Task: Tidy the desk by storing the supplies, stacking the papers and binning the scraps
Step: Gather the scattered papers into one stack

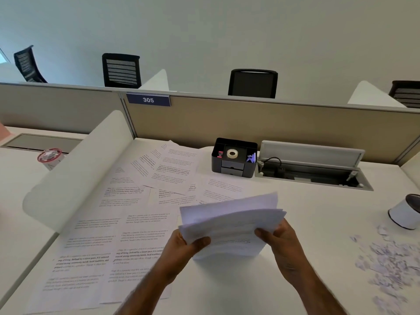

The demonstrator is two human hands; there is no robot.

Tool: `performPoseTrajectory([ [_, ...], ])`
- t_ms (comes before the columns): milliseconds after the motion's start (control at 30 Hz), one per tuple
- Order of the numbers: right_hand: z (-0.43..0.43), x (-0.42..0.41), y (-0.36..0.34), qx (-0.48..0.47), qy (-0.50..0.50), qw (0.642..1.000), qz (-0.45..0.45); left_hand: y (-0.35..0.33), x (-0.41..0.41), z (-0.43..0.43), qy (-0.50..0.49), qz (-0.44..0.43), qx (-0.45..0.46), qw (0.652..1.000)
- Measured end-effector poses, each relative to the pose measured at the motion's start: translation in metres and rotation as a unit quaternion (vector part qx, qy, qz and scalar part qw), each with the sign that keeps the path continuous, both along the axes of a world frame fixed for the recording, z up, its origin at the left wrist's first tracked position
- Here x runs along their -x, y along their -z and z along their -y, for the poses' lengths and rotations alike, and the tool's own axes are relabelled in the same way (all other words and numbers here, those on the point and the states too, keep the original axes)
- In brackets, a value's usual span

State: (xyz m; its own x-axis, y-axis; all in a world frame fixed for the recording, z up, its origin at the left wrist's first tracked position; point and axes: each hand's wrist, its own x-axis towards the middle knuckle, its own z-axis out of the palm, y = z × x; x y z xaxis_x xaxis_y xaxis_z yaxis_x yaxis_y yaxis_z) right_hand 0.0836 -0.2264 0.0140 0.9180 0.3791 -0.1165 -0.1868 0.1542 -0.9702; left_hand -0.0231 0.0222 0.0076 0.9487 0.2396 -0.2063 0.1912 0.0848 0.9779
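Gripping a stack of papers [234, 221] at each end with curled fingers [200, 241] of the left hand [188, 245] and right hand [283, 244], above the near middle of the table [306, 201]. Leftward, loose printed sheets [127, 212] lying flat. By the right edge, torn scraps [391, 262] near a white bin [405, 214]. At the far edge, a black organizer [234, 165].

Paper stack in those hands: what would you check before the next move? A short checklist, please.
1. Grip on the stack by left hand and right hand: ok.
2. Edges of stack squared: not ok, sheets fan out.
3. All loose sheets gathered: not ok, many lie spread on the desk.
4. All scraps binned: not ok, they lie on the desk.
5. The tape in organiser: ok.
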Motion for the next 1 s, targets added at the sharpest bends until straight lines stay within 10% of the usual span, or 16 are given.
performPoseTrajectory([
  [1000,-0.012,0.013,0.015,0.194,0.002,0.98,0.047,0.015,0.002,0.017,-0.052,0.022,-0.102,0.993],
])
